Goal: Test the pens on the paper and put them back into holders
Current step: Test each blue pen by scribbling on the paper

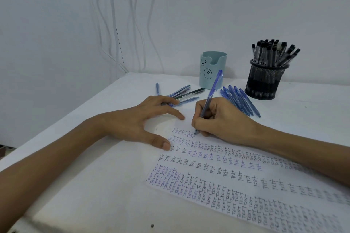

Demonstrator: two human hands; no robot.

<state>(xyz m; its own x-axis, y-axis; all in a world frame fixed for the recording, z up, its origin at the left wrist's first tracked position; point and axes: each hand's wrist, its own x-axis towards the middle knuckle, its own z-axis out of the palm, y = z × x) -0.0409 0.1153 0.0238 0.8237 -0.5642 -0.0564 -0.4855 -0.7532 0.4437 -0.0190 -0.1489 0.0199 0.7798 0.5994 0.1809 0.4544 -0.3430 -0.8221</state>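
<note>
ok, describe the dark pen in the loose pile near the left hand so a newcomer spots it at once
Start at the teal bear-faced holder at the back. Just left of its base, beyond the fingertips of the left hand, lies a fan of loose pens. The dark pen is the only blackish-green one there, with a white label; the rest are blue.

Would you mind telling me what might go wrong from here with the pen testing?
The right hand writing with the blue pen rests over inked rows on the paper, so it may smear them. The row of blue pens lies close by its wrist and might get knocked.
</note>
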